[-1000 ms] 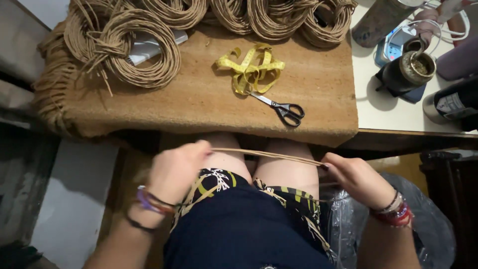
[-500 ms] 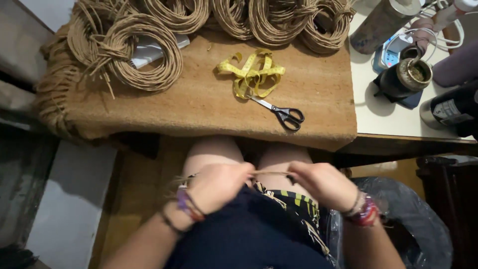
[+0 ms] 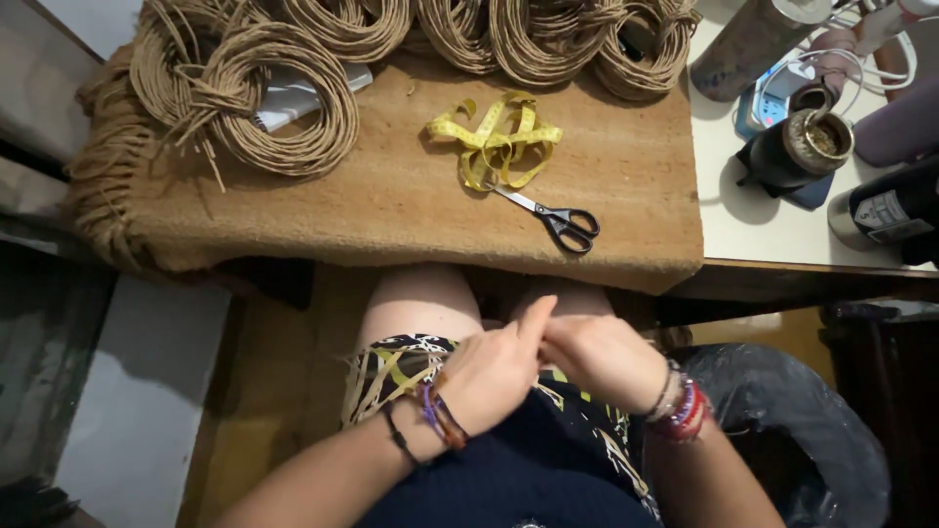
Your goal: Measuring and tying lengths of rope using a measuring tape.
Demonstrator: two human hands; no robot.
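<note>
Left hand [image 3: 494, 376] and right hand [image 3: 602, 360] brought together over the lap, just below the front edge of the desk [image 3: 812, 230], fingers touching each other. Left index finger stretched up and forward, the other fingers curled. Grip of both hands closed, but impossible to tell on what: the thing between the fingers hidden by the hands themselves. Coloured bracelets on both wrists.

On the desk, a brown woven mat [image 3: 391, 210] with a fringe hanging at its left side. Along the far edge of the mat, several coils of brown jute cord [image 3: 284, 98], the largest one at the left, with loose ends pointing out. Near the middle of the mat, a yellow measuring tape [image 3: 494, 142] lying in loose loops. Just beside it, toward the front right, black-handled scissors [image 3: 558, 220], blades touching the tape, handles pointing to the right. To the right of the mat, on the bare white part of the desk, a dark round pot [image 3: 797, 152] and a tall grey bottle [image 3: 753, 39], well apart from the hands.
</note>
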